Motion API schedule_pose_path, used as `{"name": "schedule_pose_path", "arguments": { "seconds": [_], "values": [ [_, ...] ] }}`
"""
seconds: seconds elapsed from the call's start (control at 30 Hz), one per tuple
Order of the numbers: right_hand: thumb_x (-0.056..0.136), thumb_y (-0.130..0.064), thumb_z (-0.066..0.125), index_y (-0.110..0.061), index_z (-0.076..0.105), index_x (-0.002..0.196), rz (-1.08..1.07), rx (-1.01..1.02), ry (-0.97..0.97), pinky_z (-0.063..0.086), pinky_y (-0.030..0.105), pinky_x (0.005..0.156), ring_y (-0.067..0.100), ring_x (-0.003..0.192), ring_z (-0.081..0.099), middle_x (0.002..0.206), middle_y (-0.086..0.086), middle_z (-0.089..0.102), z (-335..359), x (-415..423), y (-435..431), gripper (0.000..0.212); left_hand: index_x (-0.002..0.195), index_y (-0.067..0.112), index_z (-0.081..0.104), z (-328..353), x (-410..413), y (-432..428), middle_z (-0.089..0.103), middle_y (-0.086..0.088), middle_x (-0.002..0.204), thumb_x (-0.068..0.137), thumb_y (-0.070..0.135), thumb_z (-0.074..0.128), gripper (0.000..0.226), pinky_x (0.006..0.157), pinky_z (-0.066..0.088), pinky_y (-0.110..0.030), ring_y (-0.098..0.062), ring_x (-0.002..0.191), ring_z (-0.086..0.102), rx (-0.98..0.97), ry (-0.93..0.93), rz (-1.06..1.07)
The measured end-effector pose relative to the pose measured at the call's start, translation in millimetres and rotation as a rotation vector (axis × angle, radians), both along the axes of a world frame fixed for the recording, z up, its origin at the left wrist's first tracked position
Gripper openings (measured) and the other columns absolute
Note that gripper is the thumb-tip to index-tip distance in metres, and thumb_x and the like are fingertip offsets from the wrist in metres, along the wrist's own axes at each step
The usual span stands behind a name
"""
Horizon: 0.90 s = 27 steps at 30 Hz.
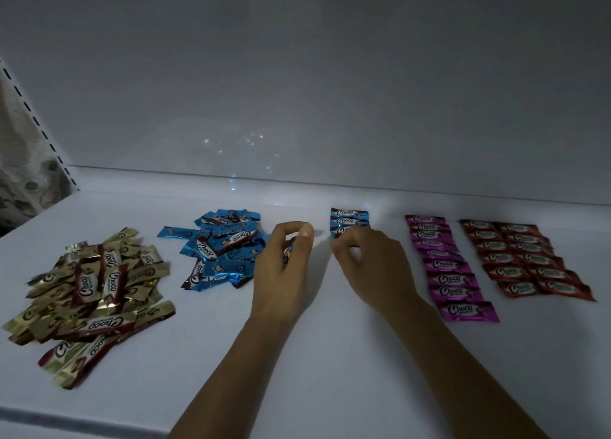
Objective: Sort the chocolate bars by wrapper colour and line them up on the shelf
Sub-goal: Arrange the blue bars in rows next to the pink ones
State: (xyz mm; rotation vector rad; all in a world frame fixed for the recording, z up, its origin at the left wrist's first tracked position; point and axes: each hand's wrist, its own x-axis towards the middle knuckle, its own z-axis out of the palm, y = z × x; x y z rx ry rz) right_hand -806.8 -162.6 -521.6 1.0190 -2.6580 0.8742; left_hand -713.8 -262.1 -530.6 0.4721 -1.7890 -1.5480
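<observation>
Dim light. White shelf (330, 356), five groups of chocolate bars across it.
- Far left: gold pile (89, 290), loose and overlapping.
- Next: blue pile (221, 247), also unsorted.
- Centre: blue row (348, 220), a short column of bars lying edge to edge near the back wall (330, 75).
- Right of it: purple column (446, 266), single file running front to back.
- Far right: red bars (525, 260), two neat columns side by side.

Left hand (284, 263) is raised just right of the blue pile, its fingertips and thumb pinching a blue bar (288, 252), mostly hidden behind the fingers.
Right hand (363, 260) is at the near end of the blue row with its fingers curled down onto the nearest bar. Whether they pinch or only press it, I cannot tell.
</observation>
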Motion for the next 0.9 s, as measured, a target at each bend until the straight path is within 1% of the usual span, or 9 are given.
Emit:
{"name": "schedule_pose_path", "arguments": {
  "seconds": [0.07,0.13,0.23,0.37,0.47,0.57,0.67,0.8,0.9],
  "values": [
    [0.093,-0.039,0.052,-0.021,0.057,0.123,-0.011,0.17,0.094,0.041,0.025,0.088,0.015,0.11,0.057,0.123,0.0,0.062,-5,-4,2,0.035,0.097,0.033,0.061,1,0,-1,0.054,0.017,0.064,0.088,0.059,0.05,0.03,0.064,0.042,-0.027,0.001,0.06,0.046,0.033,-0.002,0.008],
    [0.094,-0.035,0.052,-0.02,0.051,0.13,0.018,0.167,0.054,0.04,0.027,0.096,0.015,0.117,0.054,0.13,0.001,0.058,-10,-3,1,0.039,0.099,0.03,0.061,3,2,1,0.052,0.013,0.065,0.086,0.058,0.046,0.034,0.065,0.042,-0.028,0.002,0.059,0.046,0.034,-0.006,0.008],
    [0.096,-0.028,0.048,-0.018,0.049,0.132,0.035,0.137,0.03,0.044,0.027,0.094,0.016,0.114,0.056,0.13,0.004,0.058,-13,-5,-1,0.037,0.098,0.029,0.061,7,3,3,0.05,0.007,0.067,0.081,0.056,0.043,0.037,0.063,0.041,-0.026,0.002,0.057,0.045,0.042,-0.017,-0.005],
    [0.096,-0.022,0.048,-0.015,0.051,0.129,-0.005,0.041,0.014,0.047,0.026,0.087,0.018,0.107,0.058,0.123,0.007,0.06,-15,-12,-1,0.034,0.098,0.031,0.061,5,3,2,0.054,0.009,0.072,0.079,0.058,0.043,0.037,0.066,0.044,-0.025,0.004,0.061,0.048,0.06,-0.03,-0.003],
    [0.095,-0.028,0.049,-0.013,0.049,0.132,-0.008,0.077,0.069,0.042,0.034,0.099,0.021,0.116,0.052,0.13,0.007,0.056,-21,-23,0,0.04,0.097,0.031,0.061,3,3,1,0.055,0.012,0.072,0.078,0.06,0.043,0.038,0.064,0.044,-0.021,0.004,0.062,0.05,0.051,-0.036,-0.002],
    [0.098,-0.039,0.037,-0.016,0.041,0.14,-0.023,0.26,0.074,0.027,0.04,0.112,0.019,0.134,0.036,0.144,0.003,0.042,-26,-27,1,0.048,0.096,0.032,0.061,3,2,2,0.054,0.011,0.07,0.078,0.06,0.044,0.037,0.063,0.043,-0.022,0.004,0.06,0.048,0.038,-0.035,-0.001],
    [0.098,-0.043,0.036,-0.016,0.042,0.139,-0.048,0.312,0.114,0.026,0.041,0.113,0.021,0.134,0.035,0.144,0.005,0.042,-26,-26,3,0.05,0.096,0.029,0.061,2,2,1,0.055,0.012,0.071,0.083,0.055,0.045,0.034,0.062,0.043,-0.019,0.003,0.063,0.049,0.04,-0.031,0.0],
    [0.097,-0.047,0.035,-0.016,0.041,0.139,-0.043,0.36,0.164,0.022,0.041,0.115,0.022,0.138,0.028,0.149,0.006,0.035,-24,-21,5,0.052,0.102,0.024,0.061,2,2,1,0.056,0.012,0.082,0.079,0.058,0.043,0.045,0.06,0.041,-0.014,-0.003,0.072,0.053,0.029,-0.036,0.009],
    [0.098,-0.048,0.032,-0.017,0.038,0.142,-0.033,0.368,0.164,0.015,0.04,0.118,0.021,0.143,0.019,0.153,0.006,0.028,-23,-18,3,0.054,0.102,0.024,0.061,2,2,1,0.056,0.012,0.079,0.087,0.05,0.046,0.034,0.058,0.041,-0.011,0.001,0.069,0.054,0.038,-0.02,0.01]
  ]
}}
